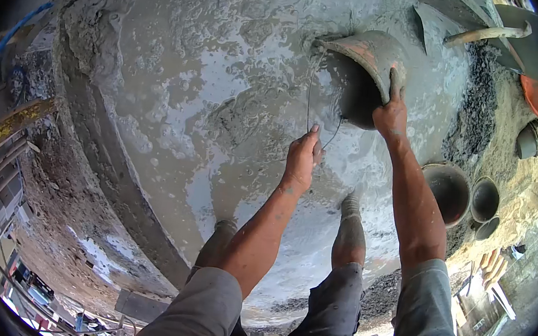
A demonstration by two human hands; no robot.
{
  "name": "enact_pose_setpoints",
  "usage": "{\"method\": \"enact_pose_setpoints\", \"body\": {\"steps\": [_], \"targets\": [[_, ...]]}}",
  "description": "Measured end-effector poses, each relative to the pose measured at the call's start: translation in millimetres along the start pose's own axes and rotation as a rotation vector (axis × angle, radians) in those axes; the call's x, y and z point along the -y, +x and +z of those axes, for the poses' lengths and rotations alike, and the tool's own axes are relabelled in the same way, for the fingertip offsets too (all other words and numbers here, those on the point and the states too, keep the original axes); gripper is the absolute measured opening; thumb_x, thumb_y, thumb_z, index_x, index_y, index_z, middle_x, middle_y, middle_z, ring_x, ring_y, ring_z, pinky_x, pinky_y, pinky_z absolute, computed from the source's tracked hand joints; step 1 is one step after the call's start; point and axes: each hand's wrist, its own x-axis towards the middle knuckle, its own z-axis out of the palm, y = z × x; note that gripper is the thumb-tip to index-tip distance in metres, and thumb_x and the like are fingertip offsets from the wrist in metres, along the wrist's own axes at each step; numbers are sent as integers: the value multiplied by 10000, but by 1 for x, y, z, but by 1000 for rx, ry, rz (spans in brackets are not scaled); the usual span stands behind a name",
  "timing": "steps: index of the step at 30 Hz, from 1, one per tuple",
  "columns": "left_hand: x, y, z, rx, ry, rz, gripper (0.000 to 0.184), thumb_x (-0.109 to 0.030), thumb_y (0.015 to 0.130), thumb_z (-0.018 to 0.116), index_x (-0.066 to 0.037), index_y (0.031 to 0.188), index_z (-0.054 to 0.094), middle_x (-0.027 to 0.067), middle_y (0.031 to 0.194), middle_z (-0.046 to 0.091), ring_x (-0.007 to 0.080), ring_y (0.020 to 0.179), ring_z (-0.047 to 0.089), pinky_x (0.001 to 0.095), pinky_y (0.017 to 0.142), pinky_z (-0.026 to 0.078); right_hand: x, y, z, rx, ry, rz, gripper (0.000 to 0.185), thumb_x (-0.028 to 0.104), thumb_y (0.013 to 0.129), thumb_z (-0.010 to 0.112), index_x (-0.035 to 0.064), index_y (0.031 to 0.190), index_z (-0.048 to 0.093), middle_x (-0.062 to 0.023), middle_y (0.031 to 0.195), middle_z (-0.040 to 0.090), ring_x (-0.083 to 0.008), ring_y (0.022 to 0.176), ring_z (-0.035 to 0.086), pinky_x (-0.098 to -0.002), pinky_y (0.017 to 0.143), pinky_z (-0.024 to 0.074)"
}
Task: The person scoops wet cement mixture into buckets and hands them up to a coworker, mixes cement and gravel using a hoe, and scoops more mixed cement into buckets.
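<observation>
I'm reading rough outdoor-type ground on the feed. Left of the fingers point(315, 148): low grey curb point(122, 180), then brown rubbly ground point(62, 193), weathered yellow beam point(13, 121) farther out. Right of the fingers: dark gravel strip point(481, 91), then uneven sandy ground point(526, 183). Below right of them, I see grey floor point(524, 309). Light's white, brightest well below them.

A bucket point(378, 52) lies in cement point(179, 88), ahead of the left grip point(304, 157); tubs point(446, 194) sit right of the right grip point(392, 112).
</observation>
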Motion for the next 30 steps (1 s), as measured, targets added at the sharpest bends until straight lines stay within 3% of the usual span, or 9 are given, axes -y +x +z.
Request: {"method": "enact_pose_setpoints", "body": {"steps": [5, 7, 13, 18, 19, 22, 25, 28, 30], "targets": [[-39, -80, -73, -193, 51, -37, 362, -388, 844, 607, -155, 617, 448, -46, 556, 362, 89, 486, 335, 264, 497, 279, 56, -79, 50, 186, 139, 96, 893, -36, 638, 468, 207, 1449, 181, -336, 1361, 313, -488, 1278, 264, -407, 1032, 336], [-56, -108, -78, -267, 173, -23, 365, -404, 842, 606, -144, 626, 468, -50, 563, 363, 81, 502, 330, 270, 497, 275, 82, -101, 63, 179, 97, 162, 868, -12, 652, 472, 217, 1443, 198, -327, 1302, 392, -479, 1202, 378, -422, 982, 374], [-112, -167, 20, -375, 517, 13, 353, -425, 842, 611, -94, 732, 555, -62, 596, 367, 65, 564, 343, 253, 547, 296, 50, -83, 59, 542, 715, 542, 625, 72, 680, 486, 64, 1304, 464, -260, 1048, 605, -385, 969, 600, -410, 796, 469], [-127, -227, 74, -358, 706, 166, 404, -396, 861, 584, 6, 824, 582, 53, 669, 536, 130, 646, 480, 316, 601, 402, 46, -144, 69, 443, 584, 836, 440, 106, 690, 496, -78, 1081, 580, -240, 989, 632, -361, 922, 620, -391, 742, 477], [-135, -248, 82, -378, 721, 180, 396, -385, 860, 586, 11, 838, 587, 58, 680, 540, 131, 654, 482, 314, 610, 403, 69, -161, 44, 444, 585, 844, 391, 100, 740, 482, -8, 1109, 554, -158, 966, 584, -279, 808, 585, -411, 590, 456], [-165, -306, 80, -419, 701, 193, 380, -365, 854, 596, 14, 872, 601, 64, 720, 552, 132, 680, 489, 302, 628, 402, 28, -215, 112, 581, 529, 790, 389, 162, 775, 495, -22, 1115, 535, -177, 986, 582, -302, 884, 579, -466, 693, 467], [-200, -379, 71, -519, 517, 169, 361, -340, 849, 603, 9, 942, 621, 10, 685, 487, 100, 632, 432, 265, 575, 343, 90, -234, 40, 785, 625, 661, 444, 160, 780, 514, -11, 1189, 497, -221, 1083, 561, -349, 997, 552, -503, 850, 446], [-240, -441, 57, -529, 306, 255, 364, -339, 842, 609, 5, 958, 634, -47, 599, 391, 74, 532, 346, 247, 495, 266, 218, -252, -97, 547, 149, 168, 621, 167, 739, 575, -45, 1293, 391, -253, 1171, 545, -414, 1086, 523, -404, 968, 396], [-253, -486, 47, -522, 191, 308, 371, -354, 839, 609, 6, 922, 634, -87, 528, 313, 49, 454, 274, 244, 440, 212, 284, -285, -176, -1, -106, -599, 705, 216, 794, 582, -10, 1372, 248, -258, 1223, 506, -406, 1125, 497, -401, 976, 382]]}}
